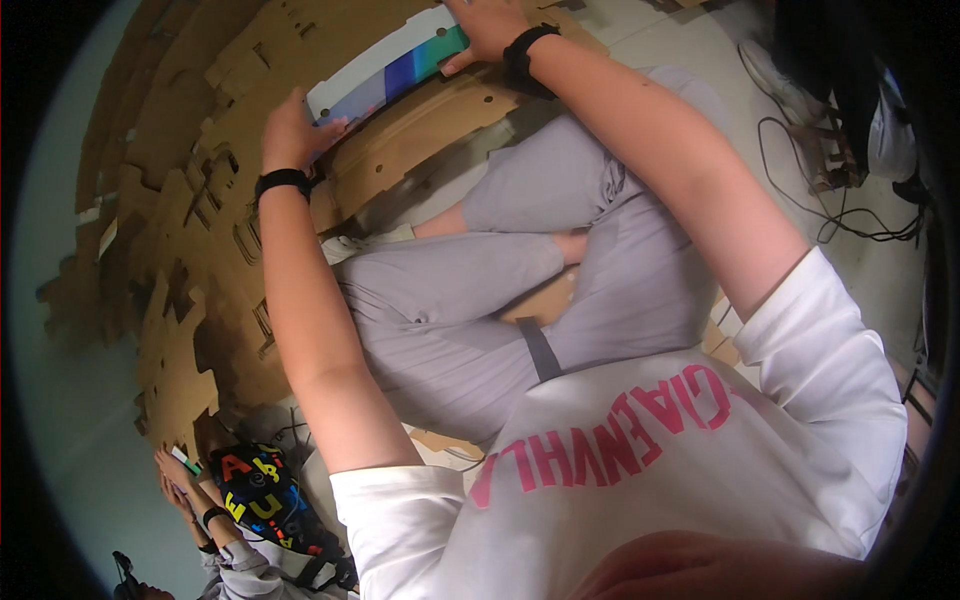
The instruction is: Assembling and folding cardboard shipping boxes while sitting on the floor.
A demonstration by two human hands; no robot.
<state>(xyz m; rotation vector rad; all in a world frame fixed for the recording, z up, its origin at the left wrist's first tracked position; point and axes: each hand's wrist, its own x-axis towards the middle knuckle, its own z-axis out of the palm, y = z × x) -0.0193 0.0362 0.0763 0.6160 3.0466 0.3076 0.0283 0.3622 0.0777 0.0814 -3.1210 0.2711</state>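
A long, narrow printed carton [385,88], with a white upper face and a front running from pale lilac through blue to green, spans the space between my two hands at the top of the view. My left hand [293,135] grips its left end, thumb along the front and the other fingers partly hidden. At the opposite end my right hand [490,32] is closed round the green corner, cut off by the picture's upper edge. Brown corrugated cardboard [400,150] lies just below the carton. Each wrist wears a black band.
Stacked, cut cardboard sheets [190,240] spread along the left. My crossed legs in grey trousers [470,290] fill the middle. Black cables [850,225] and a shoe [775,85] lie at right. At lower left, another person's hands [178,485] are beside a colourful lettered black item [265,500].
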